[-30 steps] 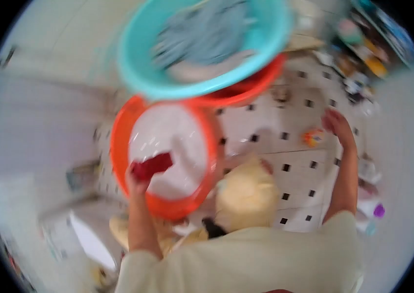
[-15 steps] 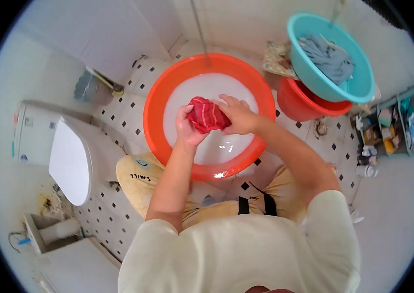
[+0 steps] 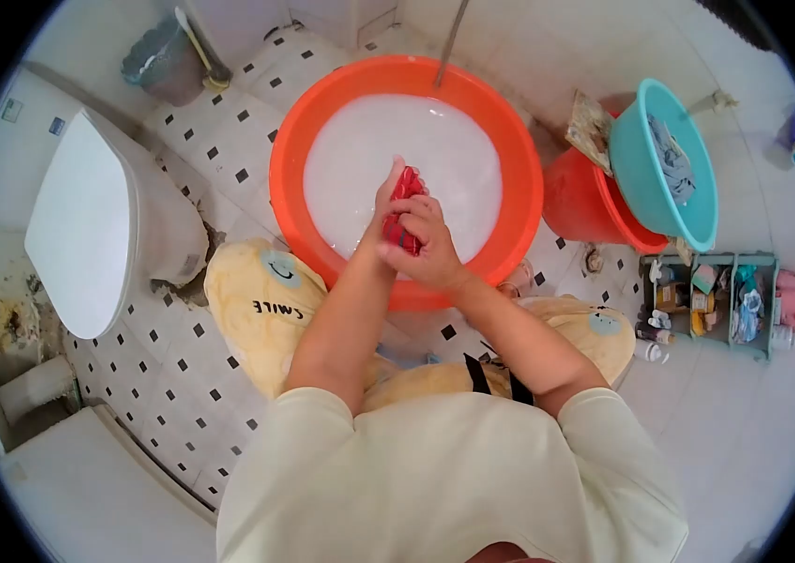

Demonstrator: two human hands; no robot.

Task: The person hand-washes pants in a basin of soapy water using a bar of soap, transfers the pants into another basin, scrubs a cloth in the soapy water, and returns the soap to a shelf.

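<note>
A red striped cloth [image 3: 404, 232] is bunched between my two hands above the near part of an orange basin [image 3: 519, 188]. Whitish, cloudy water [image 3: 341, 150] fills the basin. My left hand [image 3: 386, 208] supports the cloth from its left side, thumb pointing up. Over the cloth from the right, my right hand [image 3: 430, 246] has its fingers curled round it and presses against my left hand. Part of the cloth is hidden by the fingers.
A turquoise basin [image 3: 629, 150] with grey-blue cloth [image 3: 670, 161] rests on a red bucket [image 3: 574, 202] at the right. Beyond it is a shelf of small items [image 3: 726, 324]. A white toilet [image 3: 88, 225] stands left, a grey bin [image 3: 168, 70] behind it.
The view has shifted. My right hand has come over from the right side onto the cloth, which is now squeezed into a smaller bundle; earlier my right hand was away from it.
</note>
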